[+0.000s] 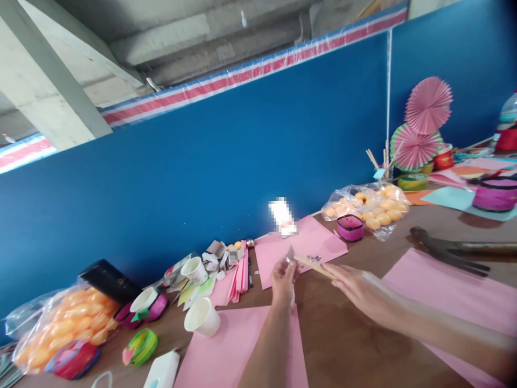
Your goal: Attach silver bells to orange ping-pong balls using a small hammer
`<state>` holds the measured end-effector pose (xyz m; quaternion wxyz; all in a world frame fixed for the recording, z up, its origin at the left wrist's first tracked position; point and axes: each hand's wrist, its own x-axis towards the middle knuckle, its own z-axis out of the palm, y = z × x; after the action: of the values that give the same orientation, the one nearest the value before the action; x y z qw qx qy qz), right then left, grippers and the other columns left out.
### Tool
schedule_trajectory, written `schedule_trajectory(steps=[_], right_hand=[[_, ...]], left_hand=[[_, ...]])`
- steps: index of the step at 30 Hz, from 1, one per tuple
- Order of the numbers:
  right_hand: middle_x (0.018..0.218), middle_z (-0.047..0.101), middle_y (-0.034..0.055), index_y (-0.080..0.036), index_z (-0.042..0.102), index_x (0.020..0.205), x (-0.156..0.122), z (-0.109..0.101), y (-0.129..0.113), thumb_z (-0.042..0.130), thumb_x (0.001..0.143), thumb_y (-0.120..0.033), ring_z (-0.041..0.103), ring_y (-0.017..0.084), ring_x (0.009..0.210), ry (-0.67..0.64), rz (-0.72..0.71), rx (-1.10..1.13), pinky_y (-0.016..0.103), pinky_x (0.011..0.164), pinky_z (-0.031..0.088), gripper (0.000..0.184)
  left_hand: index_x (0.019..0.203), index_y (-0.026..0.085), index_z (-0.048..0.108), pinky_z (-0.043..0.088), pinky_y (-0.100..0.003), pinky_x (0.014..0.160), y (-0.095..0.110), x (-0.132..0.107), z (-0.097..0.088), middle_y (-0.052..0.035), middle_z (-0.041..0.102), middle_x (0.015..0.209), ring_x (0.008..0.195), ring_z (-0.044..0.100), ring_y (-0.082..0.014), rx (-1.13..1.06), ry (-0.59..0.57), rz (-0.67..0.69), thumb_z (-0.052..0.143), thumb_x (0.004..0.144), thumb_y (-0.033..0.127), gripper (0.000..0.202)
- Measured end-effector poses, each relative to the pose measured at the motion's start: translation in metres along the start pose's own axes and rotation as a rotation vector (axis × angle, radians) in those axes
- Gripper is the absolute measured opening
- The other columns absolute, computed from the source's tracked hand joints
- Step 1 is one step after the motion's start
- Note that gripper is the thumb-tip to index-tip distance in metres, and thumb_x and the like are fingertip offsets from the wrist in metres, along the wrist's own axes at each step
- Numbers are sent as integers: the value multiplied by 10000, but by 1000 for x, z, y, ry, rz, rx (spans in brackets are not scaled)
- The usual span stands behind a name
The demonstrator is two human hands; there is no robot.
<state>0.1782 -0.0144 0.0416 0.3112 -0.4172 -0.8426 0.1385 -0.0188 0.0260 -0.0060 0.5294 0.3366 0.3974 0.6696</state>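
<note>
I couldn't make out the shiny bits mid-frame, too small, nor the blurred sliver in the left hand. Blocky smudging covered the white item above. The hammer handle ran past the right edge, the white object at lower left past the bottom.

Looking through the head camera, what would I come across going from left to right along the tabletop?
Bag of orange balls → green-and-yellow ring → nearest white cup → left hand → right hand → hammer.
</note>
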Motion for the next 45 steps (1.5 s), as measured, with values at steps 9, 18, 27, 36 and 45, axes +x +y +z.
schedule_trajectory(steps=[9,18,27,36,45], right_hand=[[1063,647,80,-251,470,1234,1,2,0,363,871,-230,625,223,932,33,58,74,310,745,501,378],[1080,641,86,-227,448,1258,5,5,-1,339,880,-243,628,216,915,13,77,141,293,738,491,393],[1035,652,91,-231,449,1254,6,6,-2,330,882,-242,629,220,903,7,70,110,306,731,491,391],[1090,627,93,-225,430,1260,4,6,-6,331,883,-208,594,226,1008,-10,41,79,322,800,485,390],[1148,606,88,-228,415,1271,5,12,-5,353,871,-187,603,217,990,2,8,32,324,800,491,406]], left_hand=[[919,153,651,495,-218,740,-2,2,-3,-56,665,917,804,637,-123,-99,4,-18,722,656,267,295],[910,131,646,512,-241,745,0,3,-5,-88,670,918,834,642,-151,-158,-5,-61,669,711,335,286],[880,116,618,514,-213,694,2,1,-4,-93,676,864,772,651,-138,-188,9,-89,659,726,317,257],[874,121,579,525,-214,652,3,1,-2,-102,679,834,740,662,-151,-239,60,-101,657,729,308,249],[859,110,565,525,-235,632,2,1,-3,-109,679,772,715,665,-170,-244,29,-110,583,783,351,253]])
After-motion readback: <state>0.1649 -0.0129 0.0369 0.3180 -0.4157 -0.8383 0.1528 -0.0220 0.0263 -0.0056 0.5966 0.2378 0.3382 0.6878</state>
